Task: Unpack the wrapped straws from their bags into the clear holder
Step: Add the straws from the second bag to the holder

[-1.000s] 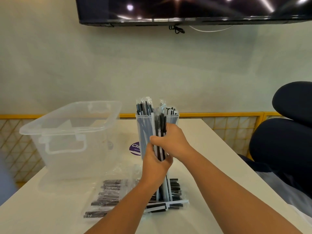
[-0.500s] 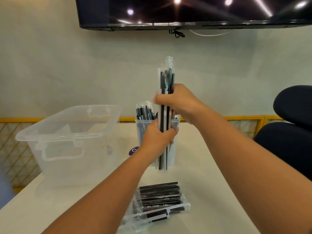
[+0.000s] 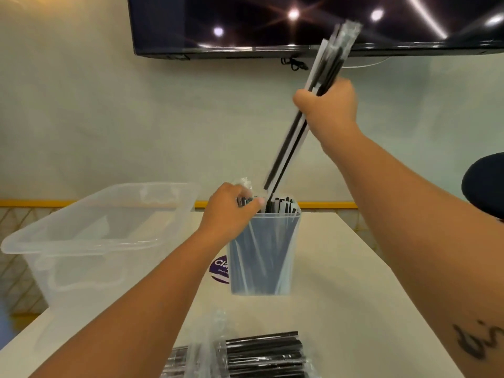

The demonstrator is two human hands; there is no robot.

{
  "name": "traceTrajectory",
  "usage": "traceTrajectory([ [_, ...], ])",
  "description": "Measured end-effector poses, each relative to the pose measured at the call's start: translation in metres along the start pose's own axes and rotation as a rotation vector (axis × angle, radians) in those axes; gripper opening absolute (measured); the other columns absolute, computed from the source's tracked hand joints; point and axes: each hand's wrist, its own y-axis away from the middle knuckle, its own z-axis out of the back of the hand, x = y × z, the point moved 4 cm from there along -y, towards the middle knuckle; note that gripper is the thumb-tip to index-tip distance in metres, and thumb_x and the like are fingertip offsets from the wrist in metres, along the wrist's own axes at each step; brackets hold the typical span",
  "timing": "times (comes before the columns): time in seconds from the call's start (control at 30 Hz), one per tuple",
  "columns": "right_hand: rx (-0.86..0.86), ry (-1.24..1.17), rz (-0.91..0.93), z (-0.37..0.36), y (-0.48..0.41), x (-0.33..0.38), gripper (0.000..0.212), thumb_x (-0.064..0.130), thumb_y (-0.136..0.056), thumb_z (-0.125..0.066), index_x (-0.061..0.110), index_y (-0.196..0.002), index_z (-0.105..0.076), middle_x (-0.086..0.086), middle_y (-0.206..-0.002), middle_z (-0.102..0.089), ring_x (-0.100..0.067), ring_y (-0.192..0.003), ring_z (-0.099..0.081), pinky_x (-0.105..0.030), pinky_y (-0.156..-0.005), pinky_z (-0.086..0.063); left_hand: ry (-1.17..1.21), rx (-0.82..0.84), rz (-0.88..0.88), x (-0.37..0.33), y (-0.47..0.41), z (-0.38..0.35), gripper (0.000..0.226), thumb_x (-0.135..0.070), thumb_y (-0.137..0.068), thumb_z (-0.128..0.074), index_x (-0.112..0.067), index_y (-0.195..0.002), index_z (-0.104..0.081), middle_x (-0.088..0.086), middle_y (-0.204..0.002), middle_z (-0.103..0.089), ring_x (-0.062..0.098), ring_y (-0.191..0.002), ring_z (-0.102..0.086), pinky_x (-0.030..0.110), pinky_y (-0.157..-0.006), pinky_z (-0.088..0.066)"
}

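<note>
The right hand [image 3: 328, 110] has risen and tilted its bundle of straws [image 3: 305, 115], gripping tightly, lower ends dipping toward the holder [image 3: 263, 249]; the left hand [image 3: 230, 212], now off the bundle, is curling around the straws standing inside.

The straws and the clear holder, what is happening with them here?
A person is filling the clear holder on the table with wrapped straws. The right hand holds a bundle of straws tilted above the holder, its lower end just over the opening. The left hand rests at the holder's rim, on the straws already inside. More bagged straws lie on the table nearer the person. A clear bin stands to the left.
</note>
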Motion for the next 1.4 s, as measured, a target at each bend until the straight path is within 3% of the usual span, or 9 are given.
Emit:
traceTrajectory([
  [0.1, 0.059, 0.083, -0.024, -0.017, 0.001, -0.026, 0.032, 0.015, -0.076, -0.061, 0.018, -0.058, -0.035, 0.004, -0.056, -0.036, -0.009, -0.048, -0.035, -0.021, -0.044, -0.032, -0.424, 0.072, -0.071, 0.021, -0.003, -0.003, 0.048, -0.049, -0.096, -0.032, -0.022, -0.059, -0.046, -0.005, -0.067, -0.046, 0.02, -0.085, -0.05, 0.038, -0.086, -0.034],
  [0.23, 0.208, 0.179, -0.108, -0.043, 0.007, -0.063, 0.026, 0.018, -0.078, -0.062, 0.017, -0.061, -0.042, 0.002, -0.061, -0.043, -0.013, -0.055, -0.043, -0.026, -0.052, -0.039, -0.583, 0.132, -0.182, 0.018, -0.015, -0.006, 0.05, -0.049, -0.097, -0.019, -0.022, -0.064, -0.045, -0.007, -0.07, -0.045, 0.017, -0.085, -0.045, 0.046, -0.103, -0.026],
  [0.5, 0.44, 0.55, -0.291, -0.069, 0.033, -0.136, 0.033, 0.027, -0.079, -0.064, 0.013, -0.062, -0.04, 0.0, -0.06, -0.044, -0.015, -0.053, -0.044, -0.025, -0.046, -0.03, -0.749, 0.447, -0.134, 0.028, -0.03, -0.024, 0.062, -0.062, -0.092, -0.011, -0.02, -0.06, -0.043, -0.002, -0.064, -0.048, 0.015, -0.071, -0.048, 0.045, -0.101, -0.027],
  [0.67, 0.546, 0.83, -0.395, -0.079, 0.044, -0.17, 0.042, 0.05, -0.075, -0.06, 0.013, -0.091, -0.047, -0.005, -0.106, -0.039, -0.031, -0.117, -0.043, -0.038, -0.088, -0.035, -0.863, 0.542, -0.053, 0.024, -0.04, -0.025, 0.075, -0.074, -0.085, -0.012, -0.017, -0.057, -0.052, 0.0, -0.069, -0.057, 0.014, -0.075, -0.05, 0.043, -0.097, -0.024],
  [0.77, 0.63, 0.853, -0.433, -0.08, 0.043, -0.169, 0.039, 0.045, -0.082, -0.057, 0.012, -0.101, -0.05, -0.006, -0.107, -0.044, -0.027, -0.122, -0.043, -0.039, -0.102, -0.035, -0.923, 0.594, 0.018, 0.019, -0.045, -0.028, 0.073, -0.079, -0.081, -0.021, -0.017, -0.061, -0.054, -0.001, -0.072, -0.056, 0.017, -0.085, -0.049, 0.045, -0.102, -0.019],
  [0.97, 0.608, 0.395, -0.56, -0.067, 0.053, -0.159, 0.072, 0.042, -0.074, -0.074, 0.002, -0.129, -0.048, -0.008, -0.127, -0.052, -0.028, -0.119, -0.05, -0.033, -0.09, -0.042, -0.826, 0.541, 0.064, 0.021, -0.039, -0.025, 0.058, -0.071, -0.083, -0.039, -0.017, -0.066, -0.052, -0.002, -0.07, -0.05, 0.018, -0.083, -0.048, 0.041, -0.093, -0.025],
  [1.13, 0.343, -0.064, -0.555, -0.039, 0.072, -0.15, 0.074, 0.037, -0.076, -0.073, 0.014, -0.138, -0.039, -0.003, -0.144, -0.041, -0.022, -0.127, -0.043, -0.03, -0.091, -0.035, -0.57, 0.247, -0.094, 0.021, -0.016, -0.013, 0.054, -0.046, -0.086, -0.055, -0.02, -0.133, -0.049, 0.001, -0.138, -0.045, 0.024, -0.13, -0.034, 0.041, -0.104, -0.024],
  [1.27, 0.146, -0.247, -0.618, -0.01, 0.112, -0.166, 0.048, 0.045, -0.081, -0.064, 0.023, -0.123, -0.052, 0.003, -0.132, -0.05, -0.02, -0.128, -0.043, -0.03, -0.093, -0.033, -0.262, 0.037, -0.166, 0.014, 0.037, 0.0, 0.064, -0.033, -0.083, -0.064, -0.023, -0.14, -0.037, -0.003, -0.143, -0.036, 0.018, -0.132, -0.03, 0.033, -0.106, -0.026],
  [1.4, 0.11, -0.358, -0.731, 0.009, 0.184, -0.189, 0.042, 0.036, -0.092, -0.048, 0.019, -0.13, -0.052, -0.001, -0.139, -0.048, -0.018, -0.132, -0.039, -0.03, -0.103, -0.028, -0.179, 0.379, -0.152, 0.025, 0.098, -0.018, 0.054, -0.038, -0.082, -0.065, -0.032, -0.131, -0.046, -0.013, -0.13, -0.043, 0.007, -0.124, -0.037, 0.025, -0.108, -0.029],
])
